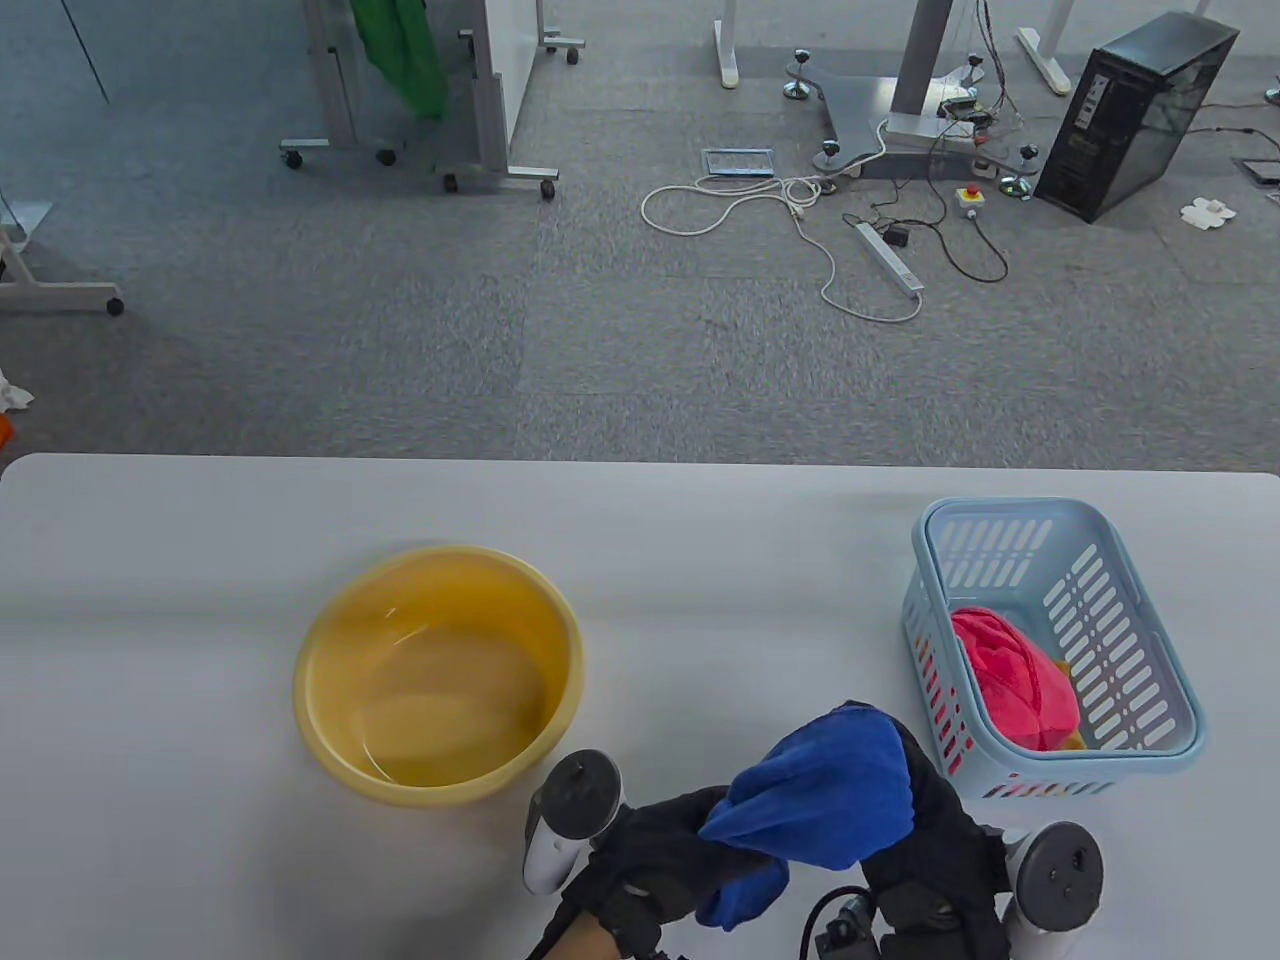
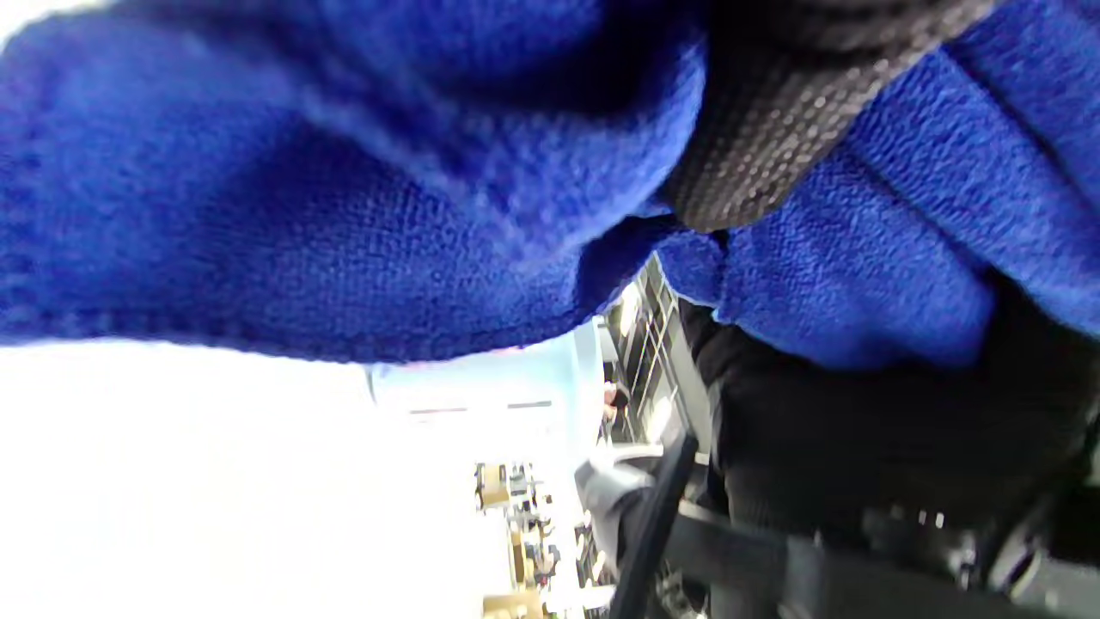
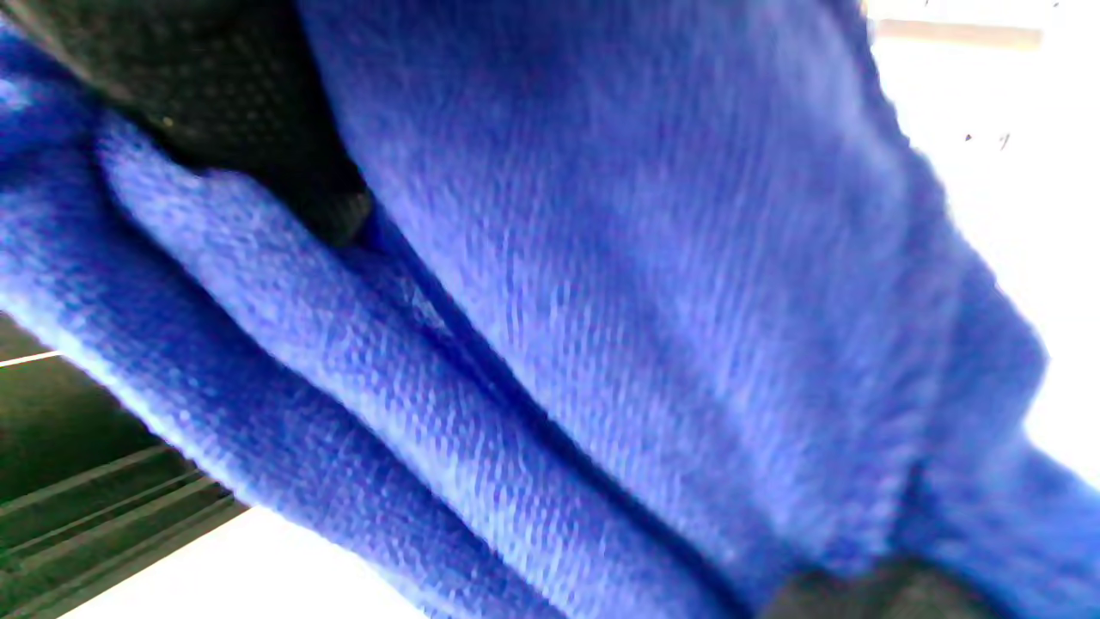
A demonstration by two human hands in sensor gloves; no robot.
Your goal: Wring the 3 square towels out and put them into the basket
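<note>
A blue towel (image 1: 820, 790) is bunched between both hands near the table's front edge, right of the yellow basin (image 1: 437, 675). My left hand (image 1: 665, 850) grips its lower left end and my right hand (image 1: 935, 810) grips its right side. The blue towel (image 2: 344, 198) fills the left wrist view, with a gloved finger (image 2: 773, 129) curled over it. In the right wrist view the blue towel (image 3: 601, 327) fills the frame, a finger (image 3: 258, 120) pressed into its folds. The light blue basket (image 1: 1165, 660) at the right holds a pink towel (image 1: 1015, 675) over a yellow one (image 1: 1072, 740).
The yellow basin holds a little water and stands left of my hands. The basket stands close to my right hand. Beyond the table's far edge lies carpet with cables, desk frames and a computer tower (image 1: 1135, 115).
</note>
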